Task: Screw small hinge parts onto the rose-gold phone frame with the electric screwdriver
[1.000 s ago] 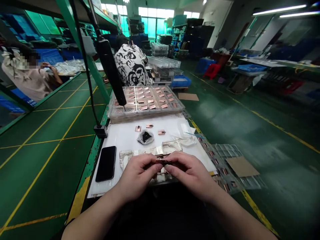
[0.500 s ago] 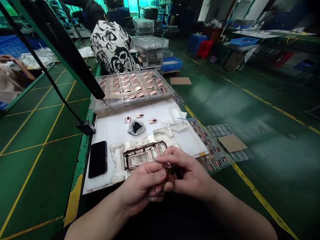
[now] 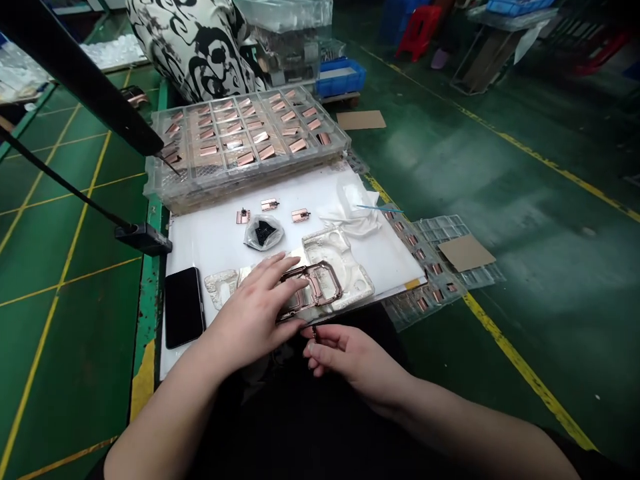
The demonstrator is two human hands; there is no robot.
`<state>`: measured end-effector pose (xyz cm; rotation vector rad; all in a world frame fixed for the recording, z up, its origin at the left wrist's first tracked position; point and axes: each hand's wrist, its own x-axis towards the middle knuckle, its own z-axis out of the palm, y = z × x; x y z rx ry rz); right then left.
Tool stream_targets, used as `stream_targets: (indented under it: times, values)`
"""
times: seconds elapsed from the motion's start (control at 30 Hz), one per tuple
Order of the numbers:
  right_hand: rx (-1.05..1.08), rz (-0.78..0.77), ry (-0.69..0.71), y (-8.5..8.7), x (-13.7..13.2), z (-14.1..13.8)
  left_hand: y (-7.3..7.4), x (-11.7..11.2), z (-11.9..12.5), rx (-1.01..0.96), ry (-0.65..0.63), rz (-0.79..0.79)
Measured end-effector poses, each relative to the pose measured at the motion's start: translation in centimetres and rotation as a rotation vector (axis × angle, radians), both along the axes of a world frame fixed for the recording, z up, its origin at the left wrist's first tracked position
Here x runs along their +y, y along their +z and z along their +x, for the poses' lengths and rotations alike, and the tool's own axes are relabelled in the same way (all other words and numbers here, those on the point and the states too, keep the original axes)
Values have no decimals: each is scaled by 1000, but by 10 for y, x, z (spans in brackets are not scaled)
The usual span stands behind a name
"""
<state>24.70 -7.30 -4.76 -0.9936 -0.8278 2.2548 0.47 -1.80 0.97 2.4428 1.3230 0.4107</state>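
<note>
My left hand (image 3: 257,307) lies over the left part of a copper-coloured frame (image 3: 330,277), its fingers stretched out and its thumb at the near edge. The frame rests on a whitish moulded holder (image 3: 357,273); my hand hides much of its left side. Just in front of the board's near edge, my right hand (image 3: 345,353) pinches a small dark copper-coloured piece (image 3: 314,333) between thumb and fingers. Farther back lie three small copper-coloured pieces with dark fittings, one of them a flat piece (image 3: 301,215). A clear bag of black bits (image 3: 264,232) sits among them.
Behind the white board (image 3: 210,233) stands a divided clear tray (image 3: 250,170) of copper plates. A phone (image 3: 185,307) lies at left, white tissue (image 3: 355,213) at right. A black screwdriver-like tool (image 3: 90,80) hangs upper left. A person in a patterned top (image 3: 195,47) sits beyond.
My hands have parted. The left has moved forward and left onto the frame; the right keeps the small piece and has come slightly left. The view has tilted down.
</note>
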Motion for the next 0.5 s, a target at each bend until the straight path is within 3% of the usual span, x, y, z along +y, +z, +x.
stream_targets:
  times: [0.1, 0.5]
  values:
    - [21, -47, -35, -3, 4, -8, -8, 3, 3, 11, -17, -16]
    - [95, -232, -254, -4, 7, -27, -13, 2, 4, 30, -58, 27]
